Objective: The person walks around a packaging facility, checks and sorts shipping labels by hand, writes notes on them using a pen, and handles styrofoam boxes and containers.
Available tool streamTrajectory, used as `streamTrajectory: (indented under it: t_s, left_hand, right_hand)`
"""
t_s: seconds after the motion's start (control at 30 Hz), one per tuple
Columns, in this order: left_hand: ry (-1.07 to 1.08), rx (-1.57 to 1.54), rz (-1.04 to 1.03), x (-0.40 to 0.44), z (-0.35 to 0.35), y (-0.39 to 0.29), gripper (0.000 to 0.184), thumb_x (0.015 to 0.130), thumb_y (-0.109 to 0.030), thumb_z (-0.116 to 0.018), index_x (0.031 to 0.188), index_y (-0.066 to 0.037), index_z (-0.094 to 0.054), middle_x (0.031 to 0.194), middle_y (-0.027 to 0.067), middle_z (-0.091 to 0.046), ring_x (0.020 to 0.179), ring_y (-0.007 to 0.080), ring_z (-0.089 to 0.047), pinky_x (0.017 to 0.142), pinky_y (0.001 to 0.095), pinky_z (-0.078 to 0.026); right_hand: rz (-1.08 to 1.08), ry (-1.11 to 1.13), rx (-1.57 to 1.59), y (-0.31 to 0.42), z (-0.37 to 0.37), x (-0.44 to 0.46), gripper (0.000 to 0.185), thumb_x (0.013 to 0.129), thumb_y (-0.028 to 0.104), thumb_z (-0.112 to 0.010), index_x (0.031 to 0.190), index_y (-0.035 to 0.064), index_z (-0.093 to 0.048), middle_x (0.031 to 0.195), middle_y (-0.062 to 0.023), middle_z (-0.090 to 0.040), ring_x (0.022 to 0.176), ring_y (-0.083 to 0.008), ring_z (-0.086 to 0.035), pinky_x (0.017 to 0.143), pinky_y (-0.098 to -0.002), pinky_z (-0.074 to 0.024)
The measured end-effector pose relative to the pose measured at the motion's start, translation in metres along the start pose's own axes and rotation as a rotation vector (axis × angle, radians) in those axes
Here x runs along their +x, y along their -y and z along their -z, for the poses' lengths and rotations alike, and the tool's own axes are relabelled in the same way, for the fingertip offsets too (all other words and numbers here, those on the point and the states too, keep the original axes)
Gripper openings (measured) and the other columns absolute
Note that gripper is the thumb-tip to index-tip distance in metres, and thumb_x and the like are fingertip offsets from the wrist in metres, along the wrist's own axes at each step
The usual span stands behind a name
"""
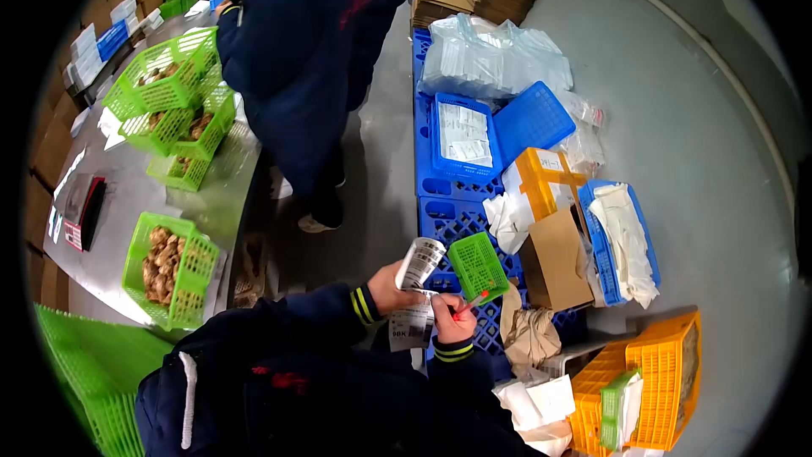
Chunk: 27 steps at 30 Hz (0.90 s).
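Note:
My left hand (389,289) grips a strip of printed labels (412,327), white with black text and codes. Its upper end curls over above my fingers, and the lower part hangs down below them. In my right hand (450,318) is a red pen (472,304), pointing up and to the right. The fingers of that hand are closed at the right edge of the labels. Just beyond both hands, a small green basket (479,265) rests on the blue plastic pallets (444,218).
To the left, a metal table (222,207) bears green baskets of brown produce (162,264) and a scale (82,211). Ahead stands a person in dark clothes (309,59). On the right are a blue lidded crate (463,137), a cardboard box (556,261) and orange crates (668,381).

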<state>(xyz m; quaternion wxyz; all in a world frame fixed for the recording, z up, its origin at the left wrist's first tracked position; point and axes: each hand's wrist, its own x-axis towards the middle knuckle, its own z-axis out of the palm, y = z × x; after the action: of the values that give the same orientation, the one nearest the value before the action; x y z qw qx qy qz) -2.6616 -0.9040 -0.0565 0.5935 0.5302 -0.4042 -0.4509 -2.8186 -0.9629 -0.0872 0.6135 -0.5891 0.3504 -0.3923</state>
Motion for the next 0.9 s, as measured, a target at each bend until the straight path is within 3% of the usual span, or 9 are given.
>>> streamTrajectory:
  t_s: [0.13,0.2,0.3,0.4,0.47,0.57,0.63,0.7,0.9]
  left_hand:
    - [-0.089,0.144,-0.040,0.097,0.021,0.000,0.050,0.065,-0.008,-0.072,0.108,-0.002,-0.048,0.096,0.0070,-0.059,0.088,0.0139,-0.055,0.078,0.0287,-0.045]
    - [-0.067,0.024,0.033,0.141,0.035,-0.004,0.052,0.066,-0.005,-0.071,0.111,-0.002,-0.046,0.098,0.0071,-0.059,0.089,0.0147,-0.055,0.079,0.0294,-0.045]
    - [-0.108,-0.065,-0.028,0.200,0.054,-0.016,0.054,0.067,-0.003,-0.070,0.114,-0.002,-0.044,0.099,0.0077,-0.059,0.090,0.0145,-0.055,0.078,0.0291,-0.045]
    - [-0.209,-0.100,0.026,0.240,0.083,-0.019,0.036,0.068,0.000,-0.066,0.101,0.000,-0.053,0.092,0.0080,-0.061,0.084,0.0150,-0.057,0.076,0.0288,-0.047]
    - [-0.285,-0.154,0.069,0.265,0.105,-0.022,0.025,0.068,0.002,-0.064,0.092,0.000,-0.058,0.086,0.0071,-0.062,0.079,0.0159,-0.059,0.073,0.0287,-0.048]
    - [-0.366,-0.112,0.060,0.305,0.150,-0.016,0.026,0.067,0.001,-0.064,0.092,-0.001,-0.058,0.085,0.0066,-0.062,0.078,0.0152,-0.058,0.071,0.0280,-0.047]
    - [-0.432,-0.032,0.034,0.333,0.181,-0.016,0.024,0.067,-0.003,-0.067,0.090,-0.003,-0.059,0.083,0.0054,-0.061,0.076,0.0135,-0.058,0.069,0.0276,-0.047]
    - [-0.471,0.086,-0.059,0.363,0.211,-0.025,0.023,0.067,-0.003,-0.067,0.089,-0.002,-0.059,0.083,0.0056,-0.061,0.075,0.0135,-0.058,0.067,0.0269,-0.047]
    - [-0.518,-0.121,-0.055,0.438,0.260,-0.050,0.024,0.069,-0.003,-0.066,0.090,0.000,-0.058,0.081,0.0061,-0.061,0.073,0.0139,-0.059,0.066,0.0269,-0.047]
  right_hand:
    - [0.182,0.120,0.018,-0.011,0.000,0.120,0.005,0.077,0.001,-0.061,0.080,-0.0001,-0.058,0.079,-0.0027,-0.054,0.068,-0.0059,-0.047,0.063,-0.0199,-0.0390]
    - [0.136,0.229,0.066,-0.006,0.000,0.172,0.007,0.078,0.002,-0.061,0.083,0.0000,-0.056,0.078,-0.0022,-0.054,0.067,-0.0058,-0.048,0.061,-0.0194,-0.0392]
    - [0.082,0.361,0.033,0.010,-0.009,0.248,0.005,0.080,0.006,-0.058,0.082,0.0014,-0.056,0.076,0.0000,-0.053,0.065,-0.0053,-0.047,0.060,-0.0197,-0.0384]
    - [0.084,0.439,0.079,0.000,-0.035,0.309,0.004,0.080,0.004,-0.058,0.082,0.0011,-0.056,0.079,-0.0021,-0.054,0.067,-0.0066,-0.048,0.062,-0.0201,-0.0390]
    - [0.226,0.508,-0.058,-0.003,-0.055,0.349,0.004,0.079,0.003,-0.058,0.082,0.0003,-0.056,0.079,-0.0040,-0.054,0.069,-0.0080,-0.049,0.062,-0.0206,-0.0393]
    - [0.351,0.538,-0.059,-0.012,-0.094,0.408,0.004,0.078,0.001,-0.059,0.081,-0.0002,-0.056,0.080,-0.0053,-0.053,0.069,-0.0094,-0.049,0.062,-0.0217,-0.0396]
    - [0.244,0.527,0.004,-0.021,-0.122,0.443,0.006,0.077,0.004,-0.061,0.079,0.0004,-0.057,0.080,-0.0087,-0.054,0.065,-0.0161,-0.051,0.059,-0.0254,-0.0405]
    - [0.494,0.533,0.019,-0.012,-0.152,0.486,0.006,0.077,0.003,-0.060,0.081,0.0004,-0.057,0.081,-0.0092,-0.054,0.066,-0.0154,-0.052,0.059,-0.0251,-0.0406]
    - [0.118,0.461,0.041,0.014,-0.198,0.555,0.006,0.079,0.004,-0.058,0.084,0.0006,-0.058,0.073,-0.0048,-0.055,0.066,-0.0097,-0.050,0.059,-0.0211,-0.0398]
